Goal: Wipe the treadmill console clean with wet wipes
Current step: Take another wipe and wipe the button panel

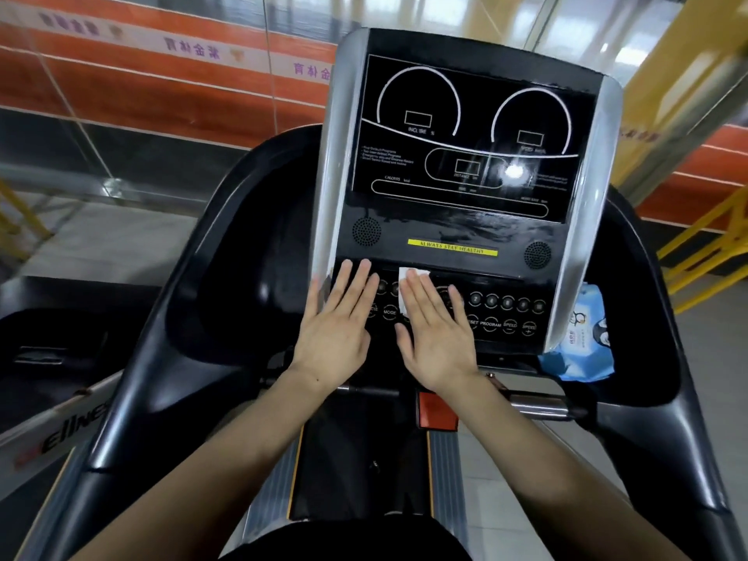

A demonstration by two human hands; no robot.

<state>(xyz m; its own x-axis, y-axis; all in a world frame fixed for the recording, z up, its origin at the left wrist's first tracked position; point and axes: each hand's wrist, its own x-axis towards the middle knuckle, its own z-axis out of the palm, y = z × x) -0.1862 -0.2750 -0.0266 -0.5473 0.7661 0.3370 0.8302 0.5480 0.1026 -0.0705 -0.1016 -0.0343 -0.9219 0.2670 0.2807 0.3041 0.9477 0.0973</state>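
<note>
Treadmill console (465, 164): upright black panel with silver side trims, two white dial outlines, printed readout boxes, two round speaker grilles and a yellow strip reading "ALWAYS STAY HEALTHY"; glare spot right of centre. Button rows (506, 313) below, labelled MODE, PROGRAM, SPEED. Wet wipe (409, 277): white, lying on the button rows, pressed flat under the right hand (435, 330), fingers straight and together. Left hand (338, 321): flat with fingers extended, resting on the buttons just beside it, holding nothing. Blue wipes pack (583, 342): in the right side tray. Red tab (437, 410): below the console. Surroundings: orange-and-white banner wall (141, 83) behind glass, yellow railings (704, 244) at right, grey tiled floor.
</note>
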